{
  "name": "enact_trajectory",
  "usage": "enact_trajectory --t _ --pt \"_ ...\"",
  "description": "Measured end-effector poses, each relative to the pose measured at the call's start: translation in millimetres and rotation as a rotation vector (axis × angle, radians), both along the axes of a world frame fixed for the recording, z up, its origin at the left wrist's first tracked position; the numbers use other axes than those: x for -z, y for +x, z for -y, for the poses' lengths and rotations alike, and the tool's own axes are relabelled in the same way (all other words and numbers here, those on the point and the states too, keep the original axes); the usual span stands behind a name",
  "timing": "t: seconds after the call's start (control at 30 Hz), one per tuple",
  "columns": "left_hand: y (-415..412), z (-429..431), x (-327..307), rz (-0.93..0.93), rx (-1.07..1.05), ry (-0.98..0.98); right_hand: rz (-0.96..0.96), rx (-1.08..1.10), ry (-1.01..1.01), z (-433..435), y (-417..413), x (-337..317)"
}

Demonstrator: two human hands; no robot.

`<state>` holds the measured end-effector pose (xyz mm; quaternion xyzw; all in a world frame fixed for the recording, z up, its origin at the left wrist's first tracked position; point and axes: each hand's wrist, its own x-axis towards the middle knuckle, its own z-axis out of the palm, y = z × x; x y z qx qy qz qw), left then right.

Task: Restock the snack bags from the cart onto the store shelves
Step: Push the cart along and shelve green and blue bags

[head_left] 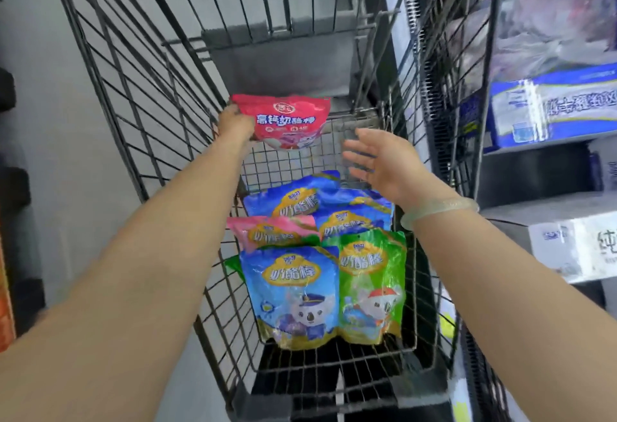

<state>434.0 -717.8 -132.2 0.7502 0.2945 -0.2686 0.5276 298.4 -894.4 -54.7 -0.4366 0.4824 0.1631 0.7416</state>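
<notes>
Gripping a red snack bag [290, 121] by its side edge in the left hand [233, 124], fingers curled round it, just left of the right hand [384, 164], fingers spread, holding nothing, circled at the wrist by a pale bracelet [437, 209]. Glossy red-pink, printed in white 高钙奶酪棒 beneath a round logo. Lying below both hands in the wire cart [277, 61]: a blue bag [290, 291] showing a capped koala, a green bag [370, 284], a pink bag [273, 233], each badged 奶酪棒 on yellow

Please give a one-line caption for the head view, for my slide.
Left hand holds a red snack bag inside the wire cart; the open right hand hovers over the stacked bags.
</notes>
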Motion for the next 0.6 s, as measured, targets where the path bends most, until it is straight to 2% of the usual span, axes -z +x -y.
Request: enact_trajectory --t 0.1,0.17,0.3,0.43,0.6 --pt "1 2 2 -0.035 -0.117 -0.101 -0.028 0.016 -0.011 -1 3 4" --pt "2 1 4 -0.052 -0.121 -0.082 -0.038 0.002 -0.030 -3 5 4" --pt "1 -3 4 -0.014 -0.001 0.070 -0.037 -0.064 -0.083 -7 11 3" --pt "-11 -4 8 0.058 0.180 0.133 -0.059 -0.097 -0.129 -14 14 7" --pt "-27 1 0 0.122 0.244 0.013 -0.125 -0.105 -0.162 -23 10 16"
